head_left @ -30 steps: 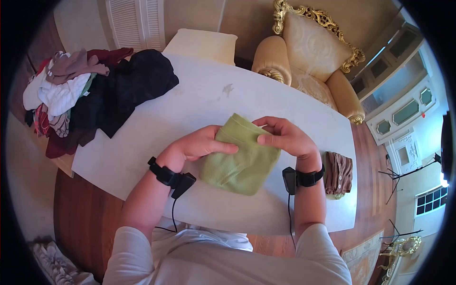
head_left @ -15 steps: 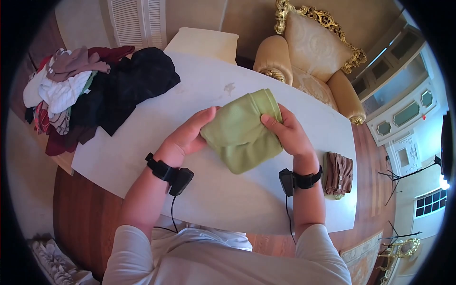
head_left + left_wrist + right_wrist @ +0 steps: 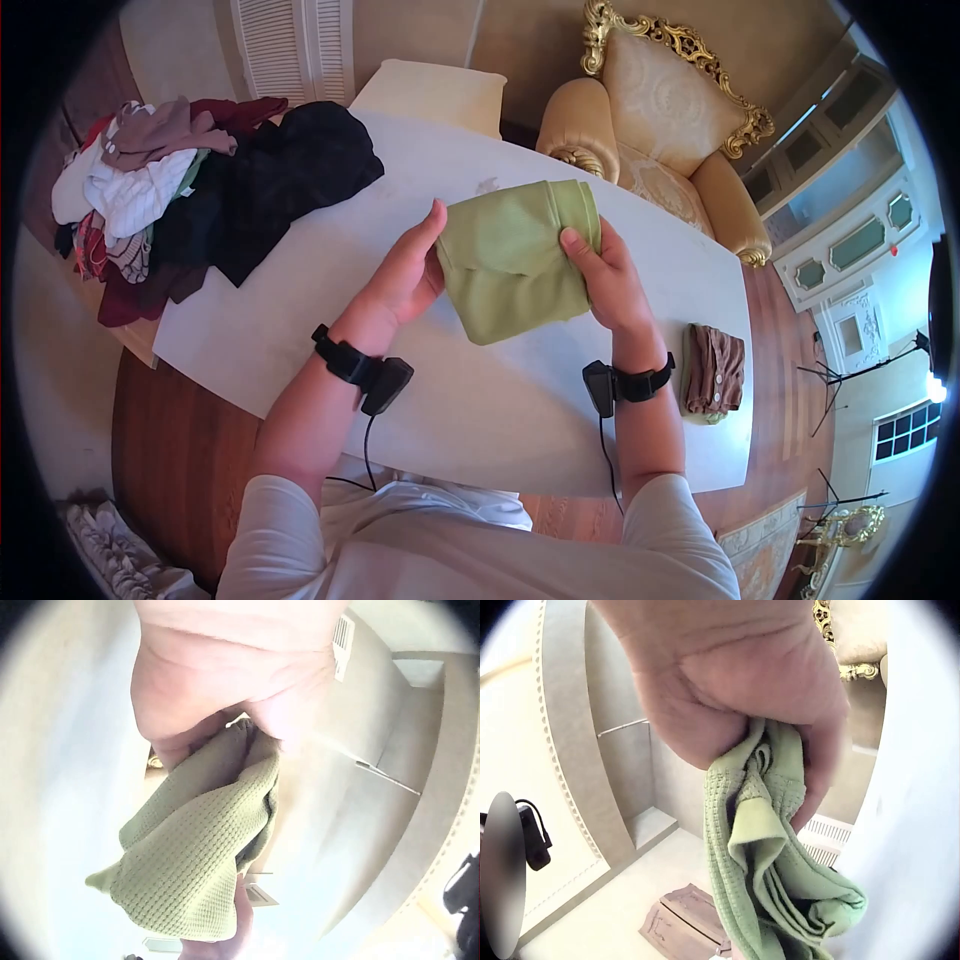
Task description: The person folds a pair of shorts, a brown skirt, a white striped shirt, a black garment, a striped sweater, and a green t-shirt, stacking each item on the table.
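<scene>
A folded light-green waffle-knit garment point(image 3: 510, 270) is held up over the table between both hands. My left hand point(image 3: 402, 272) holds its left edge, thumb pointing up beside the cloth and fingers partly hidden behind it. At the other edge, my right hand point(image 3: 618, 288) grips the layered side, thumb on top and fingers beneath. In the left wrist view the garment point(image 3: 184, 862) hangs out from between thumb and fingers, its knit texture showing. The right wrist view shows the stacked folds of the garment point(image 3: 724, 847) gathered in the right hand point(image 3: 750, 682).
A heap of mixed clothes point(image 3: 140, 190), with a black garment point(image 3: 290, 170) beside it, lies at the table's far left. Folded brown and green clothing point(image 3: 714, 368) sits at the right edge of the white table point(image 3: 480, 420). A gold armchair point(image 3: 660, 120) stands behind.
The green garment has been turned and raised away from the body, its layered edge now at the right. My left thumb has come off its top face; the right hand has moved to the side edge.
</scene>
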`<state>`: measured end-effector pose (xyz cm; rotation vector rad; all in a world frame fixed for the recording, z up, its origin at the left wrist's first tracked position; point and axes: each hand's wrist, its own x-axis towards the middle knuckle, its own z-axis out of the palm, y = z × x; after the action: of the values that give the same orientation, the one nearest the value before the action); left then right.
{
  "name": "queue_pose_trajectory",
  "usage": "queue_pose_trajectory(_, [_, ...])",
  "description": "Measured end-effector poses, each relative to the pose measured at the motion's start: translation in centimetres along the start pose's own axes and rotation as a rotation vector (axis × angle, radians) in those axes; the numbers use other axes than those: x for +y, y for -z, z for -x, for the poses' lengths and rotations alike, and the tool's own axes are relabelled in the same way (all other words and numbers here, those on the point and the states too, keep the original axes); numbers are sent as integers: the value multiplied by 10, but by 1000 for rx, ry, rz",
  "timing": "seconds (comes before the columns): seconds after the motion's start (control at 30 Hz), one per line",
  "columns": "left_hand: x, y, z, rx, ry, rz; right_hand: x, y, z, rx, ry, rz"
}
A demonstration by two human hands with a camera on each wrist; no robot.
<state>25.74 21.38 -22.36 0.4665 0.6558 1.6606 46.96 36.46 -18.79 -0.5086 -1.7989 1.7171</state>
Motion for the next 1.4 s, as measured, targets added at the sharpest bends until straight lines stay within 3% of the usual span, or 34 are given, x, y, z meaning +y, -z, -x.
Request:
queue_pose_trajectory(0.1, [-10, 10, -2, -128, -10, -206, 7, 4, -2, 51, -21, -16])
queue_pose_trajectory(0.2, [-12, 12, -4, -101, 14, -366, 7, 6, -3, 35, -45, -8])
queue_pose_trajectory(0.4, [-14, 11, -6, -104, -31, -301, 2, 6, -3, 57, -91, 21])
queue_pose_trajectory(0.6, [-15, 4, -2, -90, 44, -260, 2, 4, -3, 66, -103, 44])
queue_pose_trajectory(0.7, [-16, 11, -4, -134, 103, -221, 8, 11, -5, 54, -87, 7])
queue_pose_trajectory(0.8, [-14, 2, 0, -313, -53, -437, 3, 10, -4, 65, -119, -20])
queue_pose_trajectory(0.9, [-15, 7, -4, -250, 39, -406, -8, 8, -1, 20, -196, -114])
queue_pose_trajectory(1.0, [-15, 11, -6, -266, 88, -390, -6, 11, 1, -88, -152, -114])
queue_pose_trajectory(1.2, [-17, 29, -11, -214, 263, -287, -2, 13, -1, -80, -161, -122])
queue_pose_trajectory(1.3, [-26, 43, -20, -153, 312, -200, 3, 14, 1, -91, -118, -89])
queue_pose_trajectory(1.4, [-25, 32, -15, -132, 279, -292, 12, 14, 7, -107, -110, -57])
